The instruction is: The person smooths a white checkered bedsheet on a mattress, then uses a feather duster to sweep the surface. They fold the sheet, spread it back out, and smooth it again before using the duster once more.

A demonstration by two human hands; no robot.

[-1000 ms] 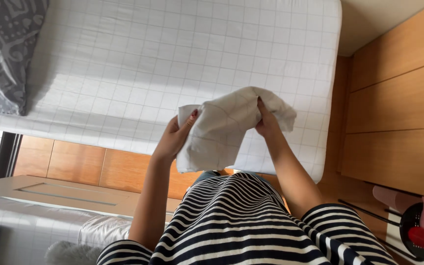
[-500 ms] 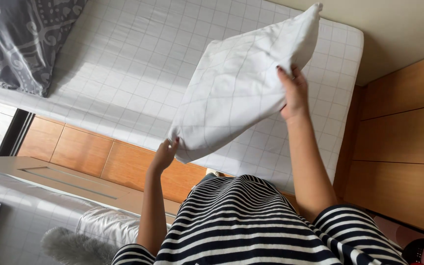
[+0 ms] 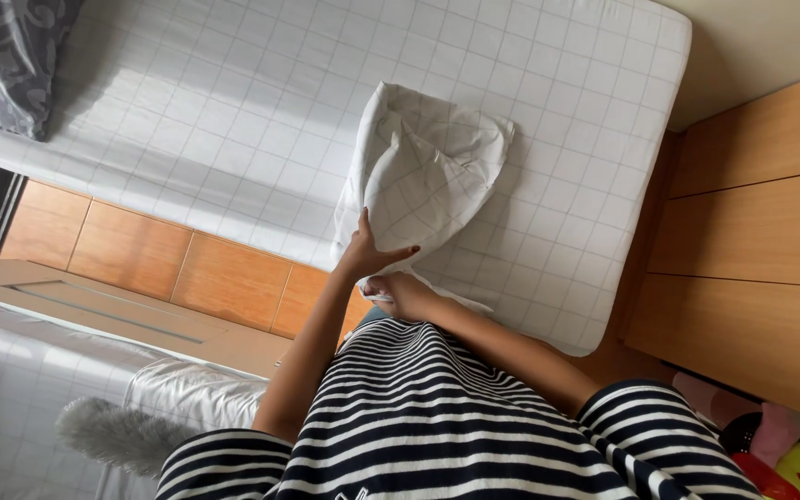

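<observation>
head view: looking down at own torso, bed ahead, all seen w/ a tilt
far left: dark patterned pillow [image 3: 2,56] on the mattress corner, well apart from the hands
lower left: grey fluffy thing [image 3: 108,431] on a pale surface, can't tell what it is
bed: mattress [image 3: 187,120] w/ white grid sheet, wood frame [image 3: 141,264] below its edge
left hand [image 3: 368,252]: fingers spread flat against the lower side of the pillowcase, thumb out, pressing not pinching, prob to steady the cloth
pillowcase [image 3: 428,171]: white w/ grid print like the sheet, bunched and puffed, lying on the mattress near its near edge, touching both hands
right hand [image 3: 400,294]: just below the left, fingers curled shut on the pillowcase bottom edge, looks like it gathers the open end
shirt: black-white striped top [image 3: 437,417] fills the bottom
right: wood panels [image 3: 752,250] beside the bed
bottom right corner: coloured soft bits [image 3: 780,454], partly cut off, kind unclear
</observation>
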